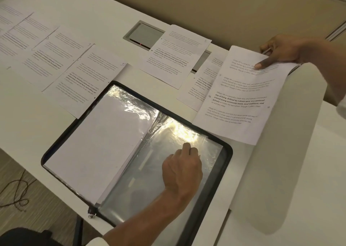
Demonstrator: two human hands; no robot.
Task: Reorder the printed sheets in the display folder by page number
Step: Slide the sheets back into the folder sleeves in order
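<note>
Resting on the clear sleeve (149, 199) of the open display folder (227, 152), near worktop (271, 171) edge: left hand (182, 169), fingers curled; pinch on sleeve cannot be told. Right hand (280, 49) farther out, thumb and fingers clamped on the top edge of a printed sheet (241, 100). Loose sheets (89, 77) lie beyond the folder.

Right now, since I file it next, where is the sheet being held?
Right of the head view: the held sheet, pinched by the right hand, overlaps another sheet just beyond the open display folder.
</note>
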